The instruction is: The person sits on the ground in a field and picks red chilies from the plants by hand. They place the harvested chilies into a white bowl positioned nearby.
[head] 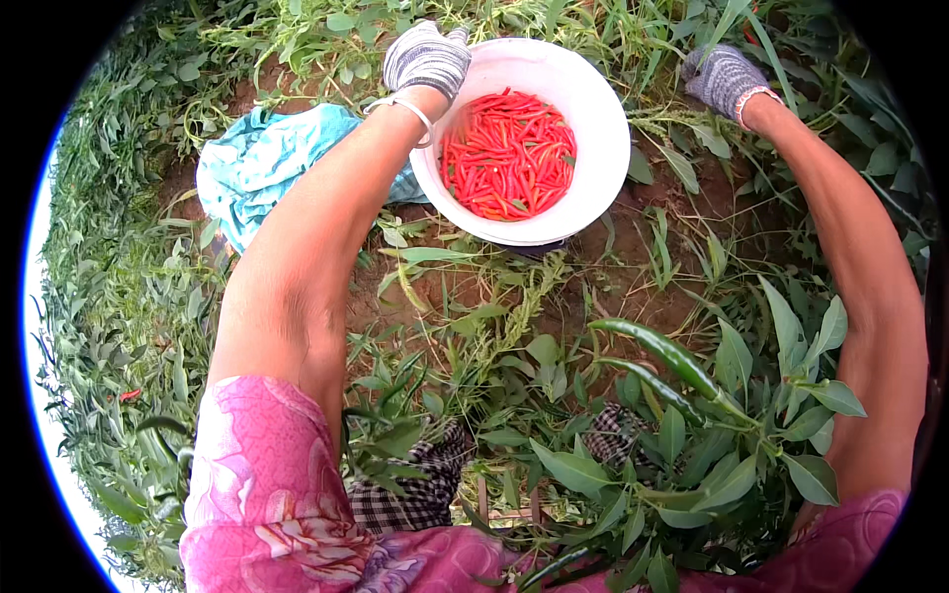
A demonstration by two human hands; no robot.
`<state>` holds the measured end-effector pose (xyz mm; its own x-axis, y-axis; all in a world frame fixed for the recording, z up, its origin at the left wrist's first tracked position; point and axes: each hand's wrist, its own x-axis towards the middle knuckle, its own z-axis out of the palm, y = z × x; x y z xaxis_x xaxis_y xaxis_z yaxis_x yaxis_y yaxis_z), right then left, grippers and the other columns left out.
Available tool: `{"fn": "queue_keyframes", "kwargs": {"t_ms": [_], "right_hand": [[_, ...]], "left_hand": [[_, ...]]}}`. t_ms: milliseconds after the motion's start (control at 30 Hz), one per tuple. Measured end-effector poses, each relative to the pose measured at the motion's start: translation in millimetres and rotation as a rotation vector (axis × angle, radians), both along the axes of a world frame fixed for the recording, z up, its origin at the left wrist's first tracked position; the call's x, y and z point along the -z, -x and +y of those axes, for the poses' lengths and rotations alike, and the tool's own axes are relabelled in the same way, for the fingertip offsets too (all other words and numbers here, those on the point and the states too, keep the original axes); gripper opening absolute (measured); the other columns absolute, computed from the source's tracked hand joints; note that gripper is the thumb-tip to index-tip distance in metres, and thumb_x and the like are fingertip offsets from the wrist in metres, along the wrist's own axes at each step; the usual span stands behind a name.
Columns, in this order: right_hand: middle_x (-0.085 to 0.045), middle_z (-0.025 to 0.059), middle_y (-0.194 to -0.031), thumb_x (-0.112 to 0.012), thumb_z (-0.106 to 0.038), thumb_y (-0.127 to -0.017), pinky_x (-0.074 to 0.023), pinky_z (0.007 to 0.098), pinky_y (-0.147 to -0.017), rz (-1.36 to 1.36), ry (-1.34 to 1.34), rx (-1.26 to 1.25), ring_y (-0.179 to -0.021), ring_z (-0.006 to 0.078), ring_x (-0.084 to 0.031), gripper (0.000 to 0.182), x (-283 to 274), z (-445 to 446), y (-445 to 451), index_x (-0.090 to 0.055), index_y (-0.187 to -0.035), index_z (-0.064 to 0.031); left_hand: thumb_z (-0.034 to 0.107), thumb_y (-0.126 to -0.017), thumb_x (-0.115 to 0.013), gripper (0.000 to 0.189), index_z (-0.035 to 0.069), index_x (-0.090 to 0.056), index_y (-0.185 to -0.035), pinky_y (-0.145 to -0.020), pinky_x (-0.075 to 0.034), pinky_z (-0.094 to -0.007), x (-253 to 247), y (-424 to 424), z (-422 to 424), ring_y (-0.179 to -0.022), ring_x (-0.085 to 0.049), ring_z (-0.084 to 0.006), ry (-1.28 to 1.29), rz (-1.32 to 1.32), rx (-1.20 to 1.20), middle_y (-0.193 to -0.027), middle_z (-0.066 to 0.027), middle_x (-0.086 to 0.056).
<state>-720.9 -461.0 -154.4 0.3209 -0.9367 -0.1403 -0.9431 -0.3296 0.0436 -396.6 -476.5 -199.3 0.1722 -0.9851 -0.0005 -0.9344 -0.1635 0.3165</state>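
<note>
A white plastic bucket (604,148) with many red chili peppers (511,159) in it stands at the upper middle, some green leaf bits among them. My left hand (426,63), in a striped knit glove, is at the bucket's upper left rim, fingers curled; whether it grips the rim does not show. Away to the right of the bucket, my right hand (726,81), in a grey knit glove, is among grass and leaves at the upper right. Its fingertips are partly hidden, and I cannot tell what it holds.
A crumpled light blue cloth (274,163) lies left of the bucket, partly behind my left arm. Close below, a chili plant (741,445) bears green peppers (667,356). Weeds and brown soil (630,289) lie between. Dense green plants (133,259) stand on the left.
</note>
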Motion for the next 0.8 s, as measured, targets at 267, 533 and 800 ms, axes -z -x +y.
{"fn": "queue_keyframes", "kwargs": {"t_ms": [267, 533, 800], "right_hand": [[-0.064, 0.0168, -0.078, -0.060, -0.020, -0.072, -0.0483, 0.0381, -0.073, -0.516, -0.195, 0.402, -0.075, 0.0306, -0.062, 0.024, 4, 51, -5, -0.067, -0.091, -0.0075], [-0.064, 0.0154, -0.079, -0.061, -0.012, -0.075, -0.0497, 0.0353, -0.068, -0.897, -0.069, 0.113, -0.070, 0.0279, -0.063, 0.016, -120, 109, -129, -0.066, -0.088, -0.0039], [-0.063, 0.0101, -0.087, -0.054, -0.023, -0.080, -0.0497, 0.0382, -0.062, -0.758, -0.421, -0.082, -0.075, 0.0280, -0.062, 0.023, -309, 203, -128, -0.061, -0.098, -0.0104]], "left_hand": [[0.029, -0.079, -0.058, 0.030, 0.012, -0.064, -0.102, -0.080, -0.047, -0.0347, -32, 48, 8, -0.086, -0.062, -0.0286, 0.266, 0.203, 0.053, -0.092, -0.0131, -0.065], [0.003, -0.083, -0.058, 0.030, -0.004, -0.055, -0.112, -0.075, -0.048, -0.0230, -92, 52, 95, -0.087, -0.059, -0.0141, 0.190, 1.132, -0.197, -0.104, -0.0103, -0.062], [-0.008, -0.074, -0.053, 0.028, -0.006, -0.060, -0.102, -0.075, -0.050, -0.0282, -182, 39, 278, -0.081, -0.061, -0.0161, -0.255, 1.292, -0.115, -0.094, -0.0097, -0.064]]}}
